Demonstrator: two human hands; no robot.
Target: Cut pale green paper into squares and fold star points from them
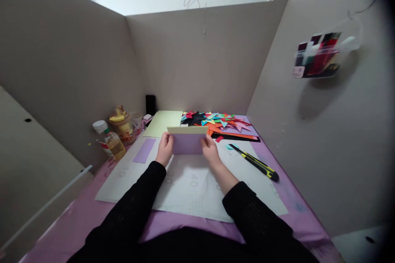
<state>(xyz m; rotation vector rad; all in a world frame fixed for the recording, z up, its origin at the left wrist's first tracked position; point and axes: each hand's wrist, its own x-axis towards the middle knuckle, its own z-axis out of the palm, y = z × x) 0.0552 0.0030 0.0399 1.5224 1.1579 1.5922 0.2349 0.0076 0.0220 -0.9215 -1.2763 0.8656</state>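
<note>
The held paper (187, 144) shows purple and pale yellow, the knife (259, 166) black and yellow.

On your left you see a white-capped bottle (116, 146) beside a brown tub (124, 128). A clear holder (319, 58) hangs on the grey wall (327, 156) at your right.

Left hand (166, 148), right hand (211, 148): both bare. Left sleeve (132, 203): long, black, textured with small broken lines. Right sleeve (261, 215): matching, similarly marked. Garment front (188, 244): black, seen from here.
</note>
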